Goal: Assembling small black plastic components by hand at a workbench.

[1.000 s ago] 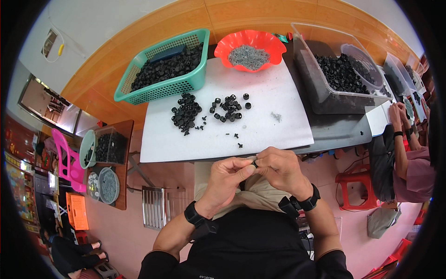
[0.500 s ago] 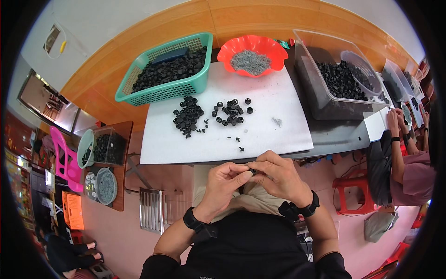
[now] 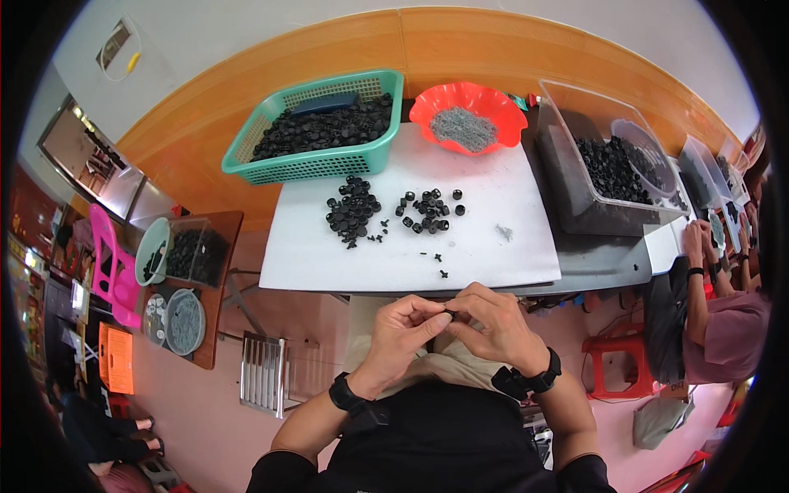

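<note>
Just off the near edge of the white foam sheet [image 3: 345, 267], my left hand [image 3: 403, 333] and my right hand [image 3: 496, 327] meet fingertip to fingertip. Both pinch one small black plastic part [image 3: 449, 315], mostly hidden by the fingers. On the sheet beyond them lie a few tiny black pieces [image 3: 444, 274]. Farther back is a loose cluster of black ring-shaped caps [image 3: 429, 215], with a denser pile of black round parts [image 3: 352, 212] to its left.
A green basket [image 3: 329, 158] of black parts stands at the back left. Beside it is a red wavy-rimmed bowl [image 3: 423, 107] of small grey pieces. A clear bin [image 3: 575, 193] of black parts sits at right. Another person [image 3: 723, 329] works far right, near a red stool [image 3: 620, 361].
The view has tilted, so the table and its containers appear lower and slightly to the right. My hands stay together, and the fingers now cover more of the small black part.
</note>
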Demonstrator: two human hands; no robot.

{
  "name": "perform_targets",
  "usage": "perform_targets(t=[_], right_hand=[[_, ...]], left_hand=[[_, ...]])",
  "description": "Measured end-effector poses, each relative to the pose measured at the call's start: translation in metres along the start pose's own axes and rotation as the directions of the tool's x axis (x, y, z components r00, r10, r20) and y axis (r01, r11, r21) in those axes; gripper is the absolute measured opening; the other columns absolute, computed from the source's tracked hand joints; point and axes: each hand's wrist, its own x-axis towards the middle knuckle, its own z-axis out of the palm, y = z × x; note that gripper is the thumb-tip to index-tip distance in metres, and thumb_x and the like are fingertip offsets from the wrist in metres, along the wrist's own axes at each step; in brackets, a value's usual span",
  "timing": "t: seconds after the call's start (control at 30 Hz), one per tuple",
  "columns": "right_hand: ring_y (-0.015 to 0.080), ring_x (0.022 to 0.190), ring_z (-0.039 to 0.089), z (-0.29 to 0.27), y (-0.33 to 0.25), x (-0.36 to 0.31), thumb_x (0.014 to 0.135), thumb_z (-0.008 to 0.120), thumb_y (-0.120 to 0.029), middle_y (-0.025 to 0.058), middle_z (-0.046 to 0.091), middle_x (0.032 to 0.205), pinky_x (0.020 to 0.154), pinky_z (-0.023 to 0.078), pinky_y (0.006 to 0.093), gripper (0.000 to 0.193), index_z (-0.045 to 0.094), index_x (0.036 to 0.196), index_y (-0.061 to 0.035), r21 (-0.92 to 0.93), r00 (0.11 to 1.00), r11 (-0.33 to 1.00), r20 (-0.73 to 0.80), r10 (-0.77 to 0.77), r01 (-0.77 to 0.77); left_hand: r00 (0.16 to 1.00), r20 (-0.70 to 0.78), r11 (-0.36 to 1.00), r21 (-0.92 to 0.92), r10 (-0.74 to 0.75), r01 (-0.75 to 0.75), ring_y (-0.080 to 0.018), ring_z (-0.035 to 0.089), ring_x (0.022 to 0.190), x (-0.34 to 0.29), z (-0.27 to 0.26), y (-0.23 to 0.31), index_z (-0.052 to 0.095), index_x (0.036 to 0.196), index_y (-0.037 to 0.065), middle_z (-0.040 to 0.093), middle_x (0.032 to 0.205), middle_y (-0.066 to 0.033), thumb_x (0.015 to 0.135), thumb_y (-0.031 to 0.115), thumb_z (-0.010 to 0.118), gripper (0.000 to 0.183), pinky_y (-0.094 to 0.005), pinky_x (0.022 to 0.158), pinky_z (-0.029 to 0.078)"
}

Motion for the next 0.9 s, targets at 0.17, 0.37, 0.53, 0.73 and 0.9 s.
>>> perform_targets(t=[0.17, 0.37, 0.53, 0.73, 0.9], right_hand=[[0.0244, 0.067, 0.069, -0.001, -0.002, 0.013, 0.082, 0.078, -0.01, 0.0101, 0.066, 0.081, 0.06, 0.054, 0.0333, 0.023, 0.07, 0.101, -0.0026, 0.018, 0.999, 1.0, 0.028, 0.017, -0.017], [0.0113, 0.071, 0.062, -0.012, 0.0, 0.048, 0.082, 0.079, -0.005, 0.0064, 0.066, 0.076, 0.067, 0.052, 0.027, 0.028, 0.071, 0.107, 0.0031, 0.024, 0.973, 0.974, 0.065, 0.222, -0.224], [0.0163, 0.061, 0.059, -0.015, 0.006, 0.092, 0.081, 0.077, -0.008, 0.0096, 0.066, 0.072, 0.06, 0.05, 0.0302, 0.024, 0.07, 0.102, 0.0033, 0.018, 0.968, 0.972, 0.098, 0.233, -0.236], [0.0215, 0.065, 0.064, -0.013, -0.002, 0.209, 0.08, 0.076, -0.014, 0.011, 0.07, 0.08, 0.065, 0.052, 0.0356, 0.031, 0.07, 0.105, 0.0032, -0.261, 0.995, 0.961, 0.023, 0.1, -0.09], [0.024, 0.071, 0.069, -0.01, 0.031, 0.26, 0.083, 0.073, -0.015, 0.0127, 0.072, 0.091, 0.073, 0.053, 0.0351, 0.04, 0.068, 0.118, 0.0035, -0.06, 0.974, 0.998, -0.228, -0.009, -0.004]], left_hand=[[0.999, -0.032, 0.997, -0.072, -0.014, 0.012, -0.0129, 0.067, 0.089, -0.006, -0.008, 0.003, 0.067, 0.105, 0.0, 0.071, 0.1, -0.0087, 0.097, 0.007, 0.068, 0.011, -0.0283, 0.082, 0.057], [0.997, -0.076, 1.0, -0.031, 0.003, -0.005, -0.0127, 0.067, 0.091, -0.014, -0.024, 0.007, 0.069, 0.105, 0.0, 0.072, 0.105, -0.0101, 0.096, 0.007, 0.069, 0.012, -0.0285, 0.085, 0.056], [0.995, -0.085, 0.997, -0.058, 0.042, -0.047, -0.0123, 0.066, 0.089, -0.023, -0.04, 0.007, 0.07, 0.105, 0.0, 0.072, 0.104, -0.0103, 0.095, 0.008, 0.07, 0.012, -0.0278, 0.084, 0.055], [0.991, -0.114, 0.998, -0.016, 0.064, -0.066, -0.0091, 0.065, 0.088, -0.03, -0.055, 0.005, 0.07, 0.108, 0.0, 0.073, 0.108, -0.0086, 0.097, 0.01, 0.069, 0.015, -0.0247, 0.08, 0.055], [0.991, -0.129, 0.998, -0.052, 0.024, -0.031, -0.012, 0.066, 0.086, -0.03, -0.057, 0.013, 0.069, 0.103, 0.001, 0.073, 0.103, -0.0103, 0.094, 0.007, 0.071, 0.01, -0.0271, 0.082, 0.055]])
